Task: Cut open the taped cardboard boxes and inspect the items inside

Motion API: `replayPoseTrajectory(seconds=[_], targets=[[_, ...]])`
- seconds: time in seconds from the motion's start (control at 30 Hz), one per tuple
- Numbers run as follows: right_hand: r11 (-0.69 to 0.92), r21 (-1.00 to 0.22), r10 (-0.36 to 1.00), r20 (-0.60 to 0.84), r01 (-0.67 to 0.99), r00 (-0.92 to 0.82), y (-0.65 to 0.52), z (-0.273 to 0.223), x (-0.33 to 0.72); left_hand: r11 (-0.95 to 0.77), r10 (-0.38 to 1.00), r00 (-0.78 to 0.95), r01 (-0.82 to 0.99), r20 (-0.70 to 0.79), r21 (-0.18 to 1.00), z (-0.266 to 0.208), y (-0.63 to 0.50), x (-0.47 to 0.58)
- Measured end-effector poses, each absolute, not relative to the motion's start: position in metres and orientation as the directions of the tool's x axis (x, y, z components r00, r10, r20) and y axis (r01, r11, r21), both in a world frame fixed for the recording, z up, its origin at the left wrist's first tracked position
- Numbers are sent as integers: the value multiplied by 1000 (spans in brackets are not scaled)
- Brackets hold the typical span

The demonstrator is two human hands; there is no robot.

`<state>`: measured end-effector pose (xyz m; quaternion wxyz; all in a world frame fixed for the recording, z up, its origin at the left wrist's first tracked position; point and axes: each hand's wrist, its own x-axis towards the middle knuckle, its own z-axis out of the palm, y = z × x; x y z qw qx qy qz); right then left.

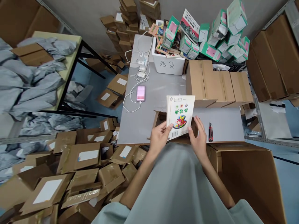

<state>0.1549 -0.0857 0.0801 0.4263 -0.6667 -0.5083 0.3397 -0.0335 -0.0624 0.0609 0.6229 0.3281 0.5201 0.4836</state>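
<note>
Holding the book [180, 107] w/ the L hand [159, 136]: fingers closed on its lower-left corner, thumb flat on the front at approx. 7 o'clock. White cover, colored nos. & green characters up top, cartoon figure in the middle, barcode at bottom. The R hand [198, 138] sits at 5 o'clock to the book, fingers spread wide, thumb right by the edge; can't say for sure if it's touching. Book's held up over a small open box [157, 119] on the gray tabletop [134, 130].

Other stuff, clock taken from the book: red/black cutter [210, 133] lying at 4 o'clock, just beside the R hand; phone [140, 93] w/ lit screen, plugged in, approx. 10; white tub [168, 66] w/ handwritten characters, full of books etc., betw. 11 & 12; green/white boxes [211, 51] stacked at 1; brown boxes [211, 84] in a row at 2; big open carton [253, 183] betw. 4 & 5, below tabletop level; heap of labeled parcels [88, 157] at 8; gray bags [42, 84] on a side table [66, 70] approx. 9.
</note>
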Motion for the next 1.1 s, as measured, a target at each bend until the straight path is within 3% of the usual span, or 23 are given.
replayPoseTrajectory(seconds=[0.17,0.27,0.33,0.4,0.5,0.6,0.7,1.0,1.1], targets=[[-202,-958,979,-193,203,63,-92,93,132,170,984,-34,-52,-172,984,69,-73,-16],[-229,-963,962,-201,144,183,-85,94,125,8,986,169,5,-9,1000,76,-81,-10],[-236,-964,939,-196,119,282,-79,95,130,-21,966,258,-3,22,1000,79,-79,-15],[-248,-965,931,-215,81,295,-75,96,140,4,986,164,22,-7,1000,78,-71,-27],[-334,-942,925,-336,-40,179,-75,98,156,109,993,-50,4,-108,994,71,-56,-49],[-419,-894,900,-432,-157,60,-78,96,165,350,933,161,-191,-322,917,65,-48,-62],[-437,-882,893,-448,-175,28,-80,91,167,521,840,330,-268,-430,811,63,-50,-61],[-465,-876,878,-475,-127,65,-76,81,167,525,851,198,-332,-487,784,62,-63,-44],[-331,-943,919,-329,-28,218,-74,83,167,449,891,75,-296,-448,843,60,-66,-45]])
